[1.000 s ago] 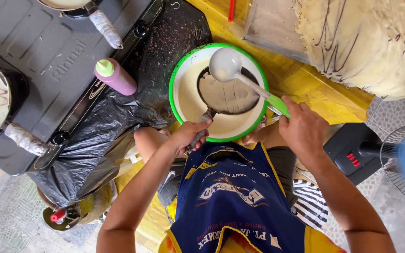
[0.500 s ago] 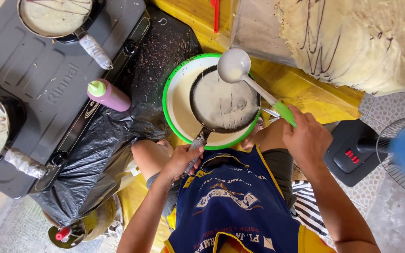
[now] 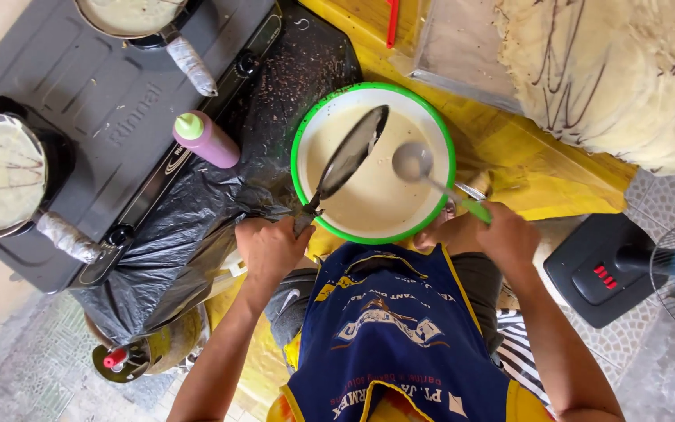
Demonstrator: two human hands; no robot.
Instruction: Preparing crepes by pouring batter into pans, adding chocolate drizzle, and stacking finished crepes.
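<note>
Beside our stove [image 3: 111, 101], left hand [image 3: 271, 248] grips the tilted pan [image 3: 351, 152] over the batter bowl [image 3: 306, 133], right hand [image 3: 501, 234] holds the ladle [image 3: 414, 162]; two pans already filled.

A: Floor?
B: Patterned tile floor [image 3: 650, 344], grey w/ small rounded shapes, bottom right. Bottom left it's pale greenish, worn.

A: Surface?
B: Low yellow surface [image 3: 541, 168], black plastic sheet [image 3: 173, 234] draped over its left part. Grey two-burner stove [image 3: 95, 94] sits at the left edge.

A: Anything else standing around?
B: Electric fan [image 3: 666, 266], black base w/ red buttons, wire cage & blue blade at the right edge. Yellowish gas cylinder [image 3: 142, 352] w/ red knob under the sheet, bottom left.

A: Light? Walls?
B: Bright, even daylight, soft shadows. No walls or windows in view.
</note>
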